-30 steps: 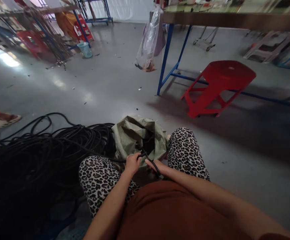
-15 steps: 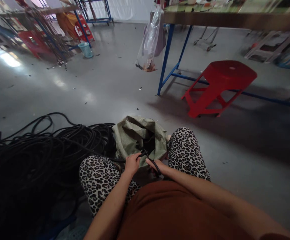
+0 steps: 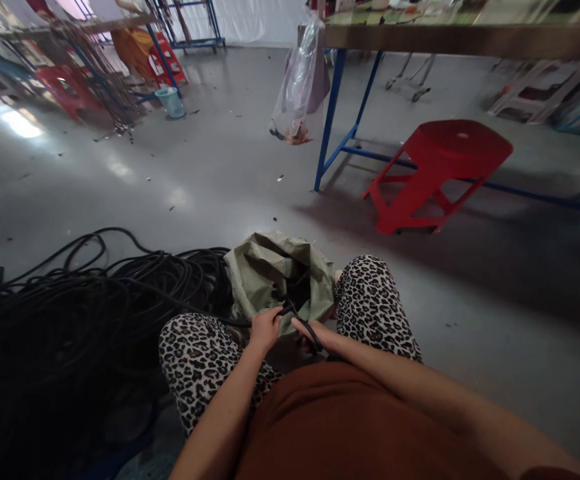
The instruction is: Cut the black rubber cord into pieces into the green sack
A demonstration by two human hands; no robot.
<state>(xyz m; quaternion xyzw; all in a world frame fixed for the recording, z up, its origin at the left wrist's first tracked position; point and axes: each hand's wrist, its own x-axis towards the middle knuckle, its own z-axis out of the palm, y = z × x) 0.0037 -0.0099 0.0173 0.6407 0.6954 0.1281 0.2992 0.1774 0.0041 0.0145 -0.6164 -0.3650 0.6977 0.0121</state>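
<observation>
Left fingers (image 3: 270,314): grasping the black, round, rubbery-looking cord (image 3: 237,322) near its end; best held steady.
Right fingers (image 3: 299,325): wrapped around black-handled metal scissors (image 3: 311,330); best closed squarely across.
Olive-green plastic sack (image 3: 243,273): just beyond the fingers; best kept under the cord's end.

The light is rather dim and cool. At the far left, the grey floor (image 3: 210,173) gives back a strong white glare (almost burnt out), with weaker patches nearer. A wide, soft shadow spreads under the red stool (image 3: 433,163) and towards the right. At the near left, the black cables (image 3: 95,293) sink into darkness, where single loops are hard to tell. The far corners look stretched and blurred.
</observation>
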